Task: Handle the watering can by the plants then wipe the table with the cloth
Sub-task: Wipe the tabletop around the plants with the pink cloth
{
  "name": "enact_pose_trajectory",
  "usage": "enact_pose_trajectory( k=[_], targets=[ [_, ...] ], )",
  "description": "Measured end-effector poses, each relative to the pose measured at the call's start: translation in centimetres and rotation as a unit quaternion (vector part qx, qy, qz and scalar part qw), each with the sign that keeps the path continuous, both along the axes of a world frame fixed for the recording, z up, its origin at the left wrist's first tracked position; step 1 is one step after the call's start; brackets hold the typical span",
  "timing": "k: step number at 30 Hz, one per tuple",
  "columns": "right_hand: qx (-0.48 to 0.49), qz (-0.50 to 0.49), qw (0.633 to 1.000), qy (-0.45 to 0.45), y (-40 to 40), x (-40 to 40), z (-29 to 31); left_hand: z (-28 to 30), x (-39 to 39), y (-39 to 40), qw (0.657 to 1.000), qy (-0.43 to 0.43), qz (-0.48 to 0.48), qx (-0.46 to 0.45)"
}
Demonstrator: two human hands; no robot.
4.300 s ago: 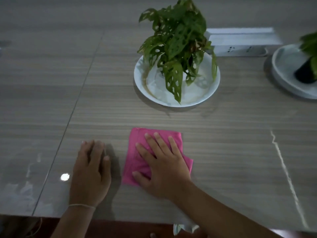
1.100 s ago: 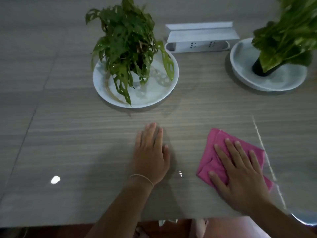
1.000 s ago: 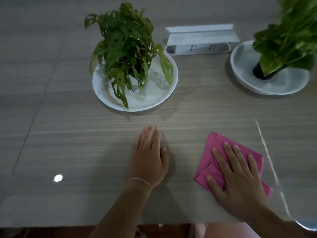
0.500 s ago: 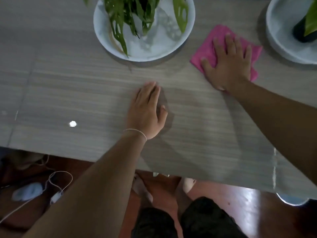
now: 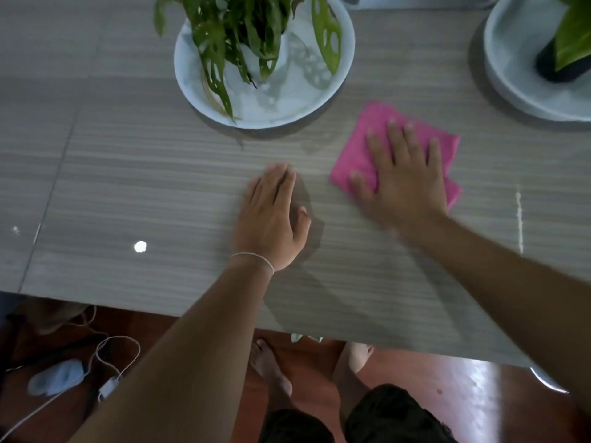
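Observation:
A folded pink cloth [image 5: 374, 118] lies on the wood-grain table [image 5: 128, 174], between the two plant dishes and a little nearer to me. My right hand [image 5: 403, 183] presses flat on it, fingers spread, covering most of it. My left hand [image 5: 271, 219] rests palm down on the bare table to the left of the cloth, holding nothing. No watering can is in view.
A leafy plant [image 5: 236, 24] stands in a white dish [image 5: 287, 103] at the top centre. A second dish [image 5: 511, 75] with a black pot [image 5: 556, 65] sits at the top right. The table's near edge runs across below my wrists, with cables [image 5: 112, 356] on the floor beneath.
Over four seconds my right hand slid the cloth rightward, then up between the dishes, and now back toward me. My left hand stays flat on the table. The view has tilted down.

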State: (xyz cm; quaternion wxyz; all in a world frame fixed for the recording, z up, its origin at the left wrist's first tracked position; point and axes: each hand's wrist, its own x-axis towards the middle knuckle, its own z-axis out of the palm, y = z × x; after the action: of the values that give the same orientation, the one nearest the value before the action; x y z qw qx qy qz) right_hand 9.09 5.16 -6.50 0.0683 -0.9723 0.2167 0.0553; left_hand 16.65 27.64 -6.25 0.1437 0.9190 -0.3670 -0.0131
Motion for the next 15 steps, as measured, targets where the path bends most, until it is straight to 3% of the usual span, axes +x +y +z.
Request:
enact_pose_trajectory(
  k=[7,11,15],
  targets=[
    [-0.003,-0.001,1.0,-0.012,8.3,-9.6,-1.2,0.0,-0.1,0.0,1.0,0.005,0.007,-0.028],
    [-0.003,-0.011,1.0,0.001,6.7,-6.5,-0.5,-0.1,0.0,0.1,1.0,0.014,0.006,-0.022],
    [0.006,-0.056,0.998,-0.001,0.7,2.1,-0.4,-0.3,-0.2,-0.3,1.0,0.005,0.012,-0.027]
  ],
)
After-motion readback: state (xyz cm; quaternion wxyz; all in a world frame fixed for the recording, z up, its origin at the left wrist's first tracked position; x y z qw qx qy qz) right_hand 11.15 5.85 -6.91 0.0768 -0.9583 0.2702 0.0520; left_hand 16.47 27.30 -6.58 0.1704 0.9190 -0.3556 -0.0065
